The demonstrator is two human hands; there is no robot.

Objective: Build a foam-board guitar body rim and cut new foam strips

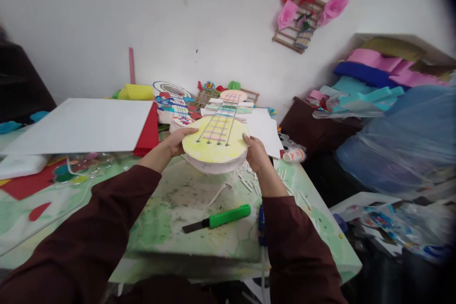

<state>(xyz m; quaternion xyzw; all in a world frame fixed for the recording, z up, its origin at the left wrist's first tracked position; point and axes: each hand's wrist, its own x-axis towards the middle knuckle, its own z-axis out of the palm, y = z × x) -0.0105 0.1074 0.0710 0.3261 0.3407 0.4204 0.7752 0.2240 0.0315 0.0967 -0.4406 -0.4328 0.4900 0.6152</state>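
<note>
Between my two hands I hold up a handmade toy guitar (215, 140) with a yellow round body, drawn or strung dark lines and a peach-coloured head at the far end. My left hand (179, 141) is closed on the body's left edge, thumb on top. On the opposite edge, my right hand (255, 151) grips the same body, its thumb also on the face. Below the guitar, a green utility knife (230, 216) lies on the stained table with its dark blade pointing left. Thin white scraps (245, 183) are scattered under and beside the guitar.
A large white board (81, 123) covers the table's left side, near a red sheet (146, 135). Another decorated guitar (174, 104) stands at the back. A paper cup (294, 155) lies by the right edge. Blue plastic bags (399, 142) and foam sheets crowd the right.
</note>
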